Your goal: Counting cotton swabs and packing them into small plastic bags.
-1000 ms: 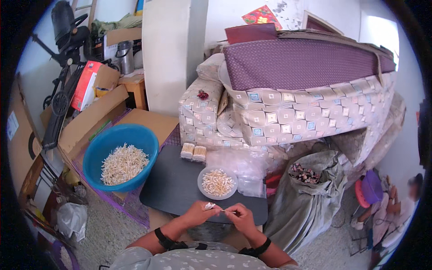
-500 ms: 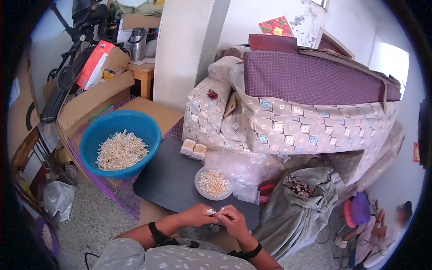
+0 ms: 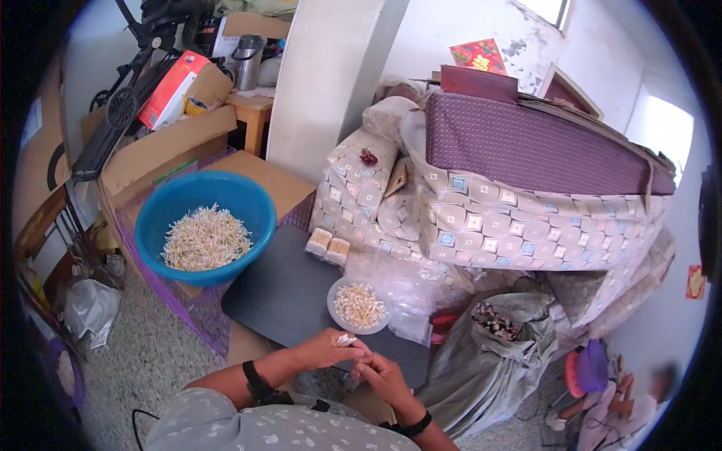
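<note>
Head view: the left hand (image 3: pixel 325 350) is closed around some cotton swabs (image 3: pixel 346 340), with white tips poking out. The right hand (image 3: pixel 381 376) is just beside it, fingers bunched; I can't tell if they pinch anything. Just past the hands, a white bowl (image 3: pixel 362 331) of swabs sits on the dark surface (image 3: pixel 259 278). Left of the left hand is a big blue tub (image 3: pixel 150 229) of swabs.

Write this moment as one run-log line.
left hand: holds cotton swabs | right hand: close beside left | bowl: swabs inside, on dark table | blue basin: more swabs
</note>
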A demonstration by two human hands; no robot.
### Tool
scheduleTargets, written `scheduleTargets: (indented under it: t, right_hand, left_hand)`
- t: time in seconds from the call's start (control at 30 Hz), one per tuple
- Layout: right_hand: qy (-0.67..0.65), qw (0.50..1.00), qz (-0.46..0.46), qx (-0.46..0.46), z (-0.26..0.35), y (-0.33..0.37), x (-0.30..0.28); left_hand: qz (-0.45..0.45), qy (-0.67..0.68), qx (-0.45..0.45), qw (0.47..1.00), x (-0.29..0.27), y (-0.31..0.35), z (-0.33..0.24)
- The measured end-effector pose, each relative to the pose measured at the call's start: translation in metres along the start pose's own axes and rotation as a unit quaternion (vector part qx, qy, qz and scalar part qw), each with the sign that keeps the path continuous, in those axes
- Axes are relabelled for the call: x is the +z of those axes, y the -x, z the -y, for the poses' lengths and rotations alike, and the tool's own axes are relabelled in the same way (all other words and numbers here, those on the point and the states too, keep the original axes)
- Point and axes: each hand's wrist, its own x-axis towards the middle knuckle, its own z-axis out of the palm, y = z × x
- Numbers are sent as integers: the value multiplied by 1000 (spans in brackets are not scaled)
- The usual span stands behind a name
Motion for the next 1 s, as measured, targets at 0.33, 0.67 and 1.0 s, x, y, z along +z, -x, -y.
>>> scheduleTargets:
  t: [0.33,0.67,1.0]
  right_hand:
    - [-58,997,-44,11,4,3,7]
    - [81,990,-115,-34,-4,-5,4]
    - [-61,993,-102,-26,20,-11,9]
  left_hand:
    - [-67,52,39,996,1,-1,17]
    - [-57,40,41,997,7,-10,27]
    - [-80,105,31,991,5,-10,10]
